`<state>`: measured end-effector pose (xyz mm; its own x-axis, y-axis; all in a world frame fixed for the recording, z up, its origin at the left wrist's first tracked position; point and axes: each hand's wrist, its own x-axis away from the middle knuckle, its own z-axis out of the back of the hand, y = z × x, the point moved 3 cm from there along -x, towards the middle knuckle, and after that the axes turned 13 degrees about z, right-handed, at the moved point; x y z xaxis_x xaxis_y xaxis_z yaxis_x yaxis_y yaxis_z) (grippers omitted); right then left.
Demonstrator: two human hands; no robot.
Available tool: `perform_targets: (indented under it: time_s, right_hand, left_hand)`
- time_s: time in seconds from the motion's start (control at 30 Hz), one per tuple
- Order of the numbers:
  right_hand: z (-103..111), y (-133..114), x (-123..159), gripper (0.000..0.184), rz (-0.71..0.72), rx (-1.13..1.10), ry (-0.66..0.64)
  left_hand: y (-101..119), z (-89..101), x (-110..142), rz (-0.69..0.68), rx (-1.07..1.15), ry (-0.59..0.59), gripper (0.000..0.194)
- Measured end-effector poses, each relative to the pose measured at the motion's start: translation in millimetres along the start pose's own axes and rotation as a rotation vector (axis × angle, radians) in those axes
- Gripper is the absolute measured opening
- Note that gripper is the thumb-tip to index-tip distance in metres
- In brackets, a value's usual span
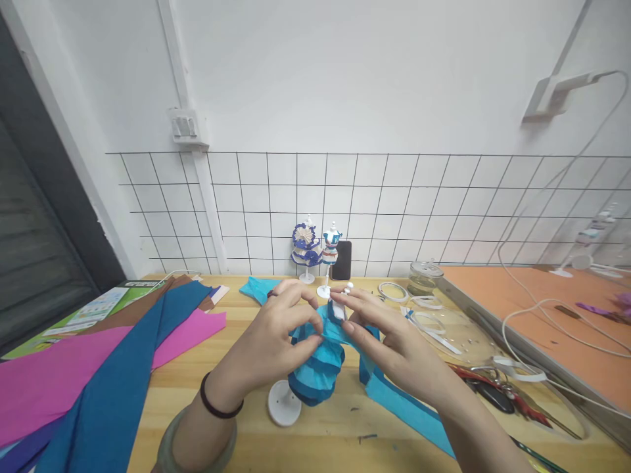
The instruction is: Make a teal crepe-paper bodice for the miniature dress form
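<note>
A miniature dress form (338,309) lies tilted between my hands, its white round base (284,404) toward the lower left. Ruffled blue crepe paper (318,376) wraps its lower part like a skirt. My left hand (279,328) pinches the blue paper at the waist between thumb and fingers. On the other side, my right hand (389,338) closes its thumb and fingers around the form's white upper body and the paper edge. A long blue paper strip (411,414) trails from there under my right forearm. The right fingertips partly hide the bodice.
Two dressed miniature forms (306,253) stand at the back beside a phone (342,261). Pink, blue and brown paper sheets (187,335) cover the left side. Rightward are a glass jar (424,277), white tape rings (393,292), keys (493,394), a cable and an orange board (532,302).
</note>
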<state>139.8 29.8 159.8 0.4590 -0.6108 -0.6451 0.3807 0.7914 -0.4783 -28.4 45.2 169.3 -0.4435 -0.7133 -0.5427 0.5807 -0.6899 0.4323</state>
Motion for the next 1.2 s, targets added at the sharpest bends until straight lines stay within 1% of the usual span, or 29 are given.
perform_targets:
  time_s: [0.2, 0.37, 0.5, 0.67, 0.73, 0.8, 0.87, 0.9, 1.03, 1.13, 1.2]
  right_hand:
    - [-0.2, 2.6, -0.1, 0.037, -0.001, 0.008, 0.001]
    - [-0.5, 2.6, 0.8, 0.038, -0.017, 0.011, 0.012]
    - [-1.2, 2.6, 0.9, 0.037, -0.001, 0.018, 0.018]
    - [-1.4, 3.7, 0.5, 0.037, 0.014, 0.024, 0.025]
    - [-1.4, 2.9, 0.3, 0.037, 0.017, 0.029, 0.028]
    - [-1.5, 1.7, 0.2, 0.036, 0.011, 0.031, 0.032]
    - [-1.9, 0.6, 0.3, 0.035, 0.01, 0.027, 0.034]
    - [-2.2, 0.2, 0.3, 0.035, 0.015, 0.024, 0.036]
    - [-2.8, 0.1, 0.7, 0.038, 0.031, 0.026, 0.035]
    - [-3.1, 0.4, 0.6, 0.037, 0.026, 0.028, 0.027]
    - [-3.5, 0.1, 0.2, 0.036, 0.027, 0.021, 0.024]
  left_hand:
    - [6.6, -2.3, 0.7, -0.094, -0.139, -0.005, 0.018]
    - [2.7, -8.6, 0.3, -0.055, -0.236, -0.06, 0.017]
    - [3.2, -9.7, 0.9, -0.027, -0.212, -0.128, 0.017]
    - [4.5, 0.1, 2.6, 0.063, -0.067, -0.196, 0.014]
    - [4.1, 4.1, 2.7, 0.112, 0.012, -0.181, 0.008]
    - [3.0, 4.9, 1.7, 0.16, 0.063, -0.118, 0.002]
    - [1.6, 1.1, -0.2, 0.188, 0.085, -0.06, 0.008]
    - [0.7, -2.3, -1.3, 0.195, 0.09, -0.049, 0.009]
    - [-3.9, -14.6, -4.1, 0.217, 0.091, -0.102, 0.01]
    - [-5.7, -14.1, -3.3, 0.248, 0.07, -0.126, 0.014]
    - [-4.8, -10.8, -2.6, 0.266, 0.076, -0.098, 0.021]
